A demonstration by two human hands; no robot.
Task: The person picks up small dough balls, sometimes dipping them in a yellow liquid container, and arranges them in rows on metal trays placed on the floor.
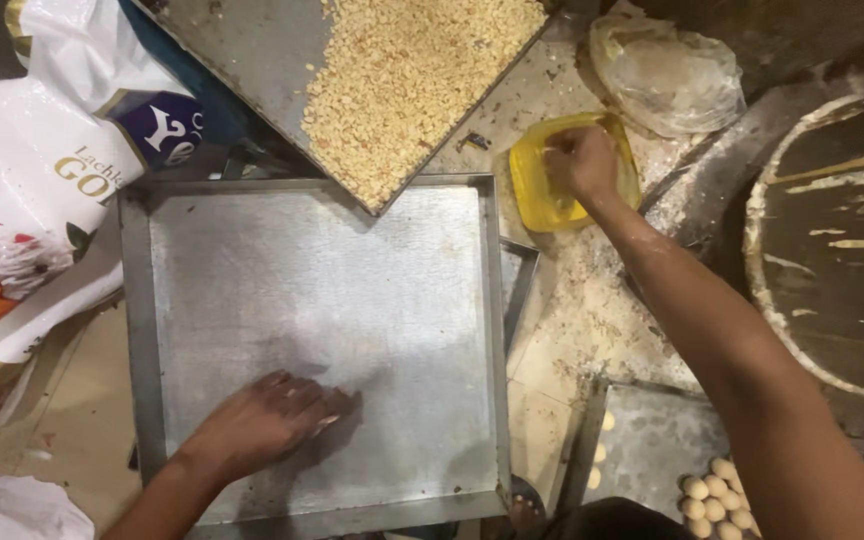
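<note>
So we've got our left hand (270,418) lying flat, palm down, fingers loose and together, on the floor of the big square grey metal tray (312,300), near its front edge, holding nothing. Our right hand (582,160) reaches out into the small yellow plastic tub (542,190) just past the tray's right corner; fingers are curled down inside it, but we can't tell whether they're pinching anything. A second metal tray heaped with pale crumbly bits (402,70) overlaps the big tray's far edge. White printed sack (32,190) on the left, little pale dough balls (717,495) bottom right
</note>
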